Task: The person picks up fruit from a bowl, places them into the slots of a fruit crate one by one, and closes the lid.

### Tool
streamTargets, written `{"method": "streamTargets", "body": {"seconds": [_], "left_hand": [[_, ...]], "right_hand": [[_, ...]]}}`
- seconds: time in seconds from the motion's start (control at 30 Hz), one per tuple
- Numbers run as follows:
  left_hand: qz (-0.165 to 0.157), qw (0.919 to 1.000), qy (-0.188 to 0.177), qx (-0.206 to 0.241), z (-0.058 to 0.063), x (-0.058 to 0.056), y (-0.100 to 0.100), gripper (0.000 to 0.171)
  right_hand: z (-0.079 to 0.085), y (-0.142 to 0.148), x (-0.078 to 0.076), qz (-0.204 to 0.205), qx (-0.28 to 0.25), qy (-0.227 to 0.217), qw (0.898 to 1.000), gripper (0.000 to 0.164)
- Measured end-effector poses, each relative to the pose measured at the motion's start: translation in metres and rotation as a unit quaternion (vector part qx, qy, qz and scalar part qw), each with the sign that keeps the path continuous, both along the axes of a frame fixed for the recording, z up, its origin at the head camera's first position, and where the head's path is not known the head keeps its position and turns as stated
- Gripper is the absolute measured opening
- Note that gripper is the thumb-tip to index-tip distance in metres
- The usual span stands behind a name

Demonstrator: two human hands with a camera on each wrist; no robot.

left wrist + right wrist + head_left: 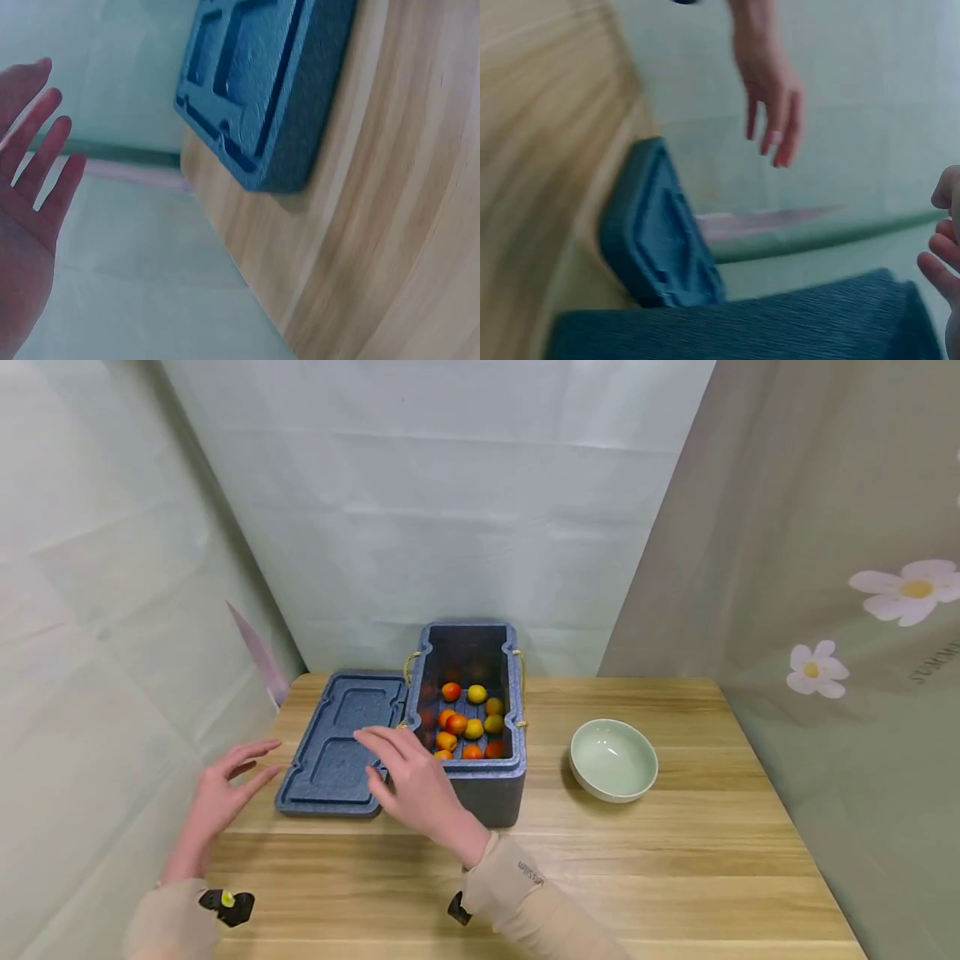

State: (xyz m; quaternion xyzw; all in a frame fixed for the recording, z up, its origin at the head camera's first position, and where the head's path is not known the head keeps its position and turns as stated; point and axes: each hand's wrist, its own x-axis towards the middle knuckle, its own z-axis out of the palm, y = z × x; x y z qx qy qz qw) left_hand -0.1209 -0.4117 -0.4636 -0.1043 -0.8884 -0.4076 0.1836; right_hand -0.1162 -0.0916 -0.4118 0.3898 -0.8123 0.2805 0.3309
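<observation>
A dark blue-grey foam box (487, 793) with yellow rope handles stands on the table, its top uncovered. Inside lie several small red, orange and yellow fruits (456, 723), perhaps tomatoes. The box's lid (345, 768) lies flat on the table along the left side, recessed face up. My right hand (416, 777) hovers over the lid's right edge beside the box, fingers loosely bent and holding nothing. Left of the lid, my left hand (225, 789) hangs in the air with spread fingers. In the left wrist view that hand (30, 195) is apart from the lid (262, 90).
A pale green bowl (613, 760) stands on the wooden table (675, 877) to the right of the box. Light cloth (450, 527) hangs behind the table and along both sides, printed with white flowers (817, 669) on the right.
</observation>
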Motion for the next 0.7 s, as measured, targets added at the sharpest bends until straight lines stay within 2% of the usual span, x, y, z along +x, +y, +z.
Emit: {"method": "streamTargets", "body": {"seconds": [0.2, 0.4, 0.53, 0.6, 0.7], "left_hand": [[-0.012, 0.9963, -0.083, -0.016, -0.006, -0.004, -0.021, 0.046], [-0.017, 0.9939, -0.104, -0.032, -0.015, -0.008, -0.033, 0.050], [-0.019, 0.9895, -0.136, -0.045, -0.017, -0.007, -0.034, 0.054], [-0.019, 0.9874, -0.149, -0.050, -0.018, -0.007, -0.035, 0.055], [-0.019, 0.9850, -0.163, -0.053, -0.023, -0.007, -0.036, 0.056]], "right_hand": [[-0.028, -0.015, 0.013, -0.007, 0.047, 0.031, 0.998, 0.054], [-0.044, -0.025, 0.025, -0.008, 0.068, 0.054, 0.996, 0.061], [-0.054, -0.031, 0.030, -0.005, 0.074, 0.000, 0.997, 0.066], [-0.061, -0.034, 0.030, -0.008, 0.080, -0.044, 0.996, 0.069], [-0.074, -0.038, 0.027, -0.014, 0.090, -0.120, 0.989, 0.072]]}}
